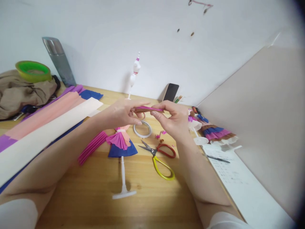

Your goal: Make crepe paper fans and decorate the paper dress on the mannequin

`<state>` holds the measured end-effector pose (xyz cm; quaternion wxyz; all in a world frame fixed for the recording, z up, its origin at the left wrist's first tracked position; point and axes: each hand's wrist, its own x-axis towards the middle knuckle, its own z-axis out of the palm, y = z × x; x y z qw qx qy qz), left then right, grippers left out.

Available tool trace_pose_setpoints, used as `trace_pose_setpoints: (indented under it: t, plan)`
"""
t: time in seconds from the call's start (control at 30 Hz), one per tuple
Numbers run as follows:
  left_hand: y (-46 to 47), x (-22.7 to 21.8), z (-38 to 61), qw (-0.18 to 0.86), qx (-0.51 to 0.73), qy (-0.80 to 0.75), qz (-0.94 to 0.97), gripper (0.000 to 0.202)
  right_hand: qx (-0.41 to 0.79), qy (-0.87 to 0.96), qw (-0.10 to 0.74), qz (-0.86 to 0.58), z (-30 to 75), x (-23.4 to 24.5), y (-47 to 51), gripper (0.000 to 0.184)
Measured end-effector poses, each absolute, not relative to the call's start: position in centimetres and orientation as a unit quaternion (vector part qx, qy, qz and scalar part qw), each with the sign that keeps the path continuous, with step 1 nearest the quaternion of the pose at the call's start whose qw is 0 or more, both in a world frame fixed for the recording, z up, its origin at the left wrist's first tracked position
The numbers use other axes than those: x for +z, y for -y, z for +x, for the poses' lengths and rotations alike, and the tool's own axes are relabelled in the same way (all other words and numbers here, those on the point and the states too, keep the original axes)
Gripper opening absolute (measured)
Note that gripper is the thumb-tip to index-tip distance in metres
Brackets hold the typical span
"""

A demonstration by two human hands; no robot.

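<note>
Both my hands hold a folded strip of pleated pink and brown paper (149,109) above the wooden desk. My left hand (124,114) pinches its left end and my right hand (172,119) pinches its right end. Below them lies a small mannequin stand (123,171) wearing a pink and blue paper dress (121,144). A roll of tape (143,129) sits just under the strip. Scissors with red and yellow handles (160,157) lie on the desk between my forearms. A pleated magenta paper strip (91,148) rests by my left forearm.
Long sheets of pink, cream, purple and blue crepe paper (45,125) cover the left of the desk. A bare white mannequin (134,74) and a phone (171,92) stand by the wall. Dressed dolls (214,132), a pen (218,159) and white paper (238,187) lie at right.
</note>
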<state>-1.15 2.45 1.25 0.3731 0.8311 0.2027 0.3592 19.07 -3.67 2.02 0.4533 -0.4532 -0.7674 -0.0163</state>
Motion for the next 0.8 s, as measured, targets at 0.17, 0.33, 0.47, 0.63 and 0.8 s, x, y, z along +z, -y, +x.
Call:
trace_pose_setpoints:
  t: [0.17, 0.33, 0.47, 0.63, 0.8]
  plan:
    - [-2.6, 2.7, -2.2, 0.41, 0.272, -0.278, 0.825, 0.079, -0.04, 0.773, 0.495, -0.395, 19.5, 0.7, 3.3, 0.004]
    - [-2.4, 3.1, -2.3, 0.258, 0.299, -0.25, 0.884, 0.072, -0.033, 0.777, 0.499, -0.383, 19.2, -0.2, 2.8, 0.004]
    - [-2.6, 2.0, -1.6, 0.189, 0.323, -0.208, 0.904, 0.061, -0.055, 0.786, 0.498, -0.362, 18.8, -0.7, 2.7, 0.006]
    - [-2.5, 0.9, -0.9, 0.113, 0.39, -0.17, 0.898, 0.019, -0.056, 0.8, 0.474, -0.363, 18.6, -1.3, 2.8, 0.006]
    - [-2.1, 0.4, -0.6, 0.002, 0.356, -0.169, 0.919, 0.016, -0.058, 0.791, 0.475, -0.38, 18.6, -1.3, 2.7, 0.009]
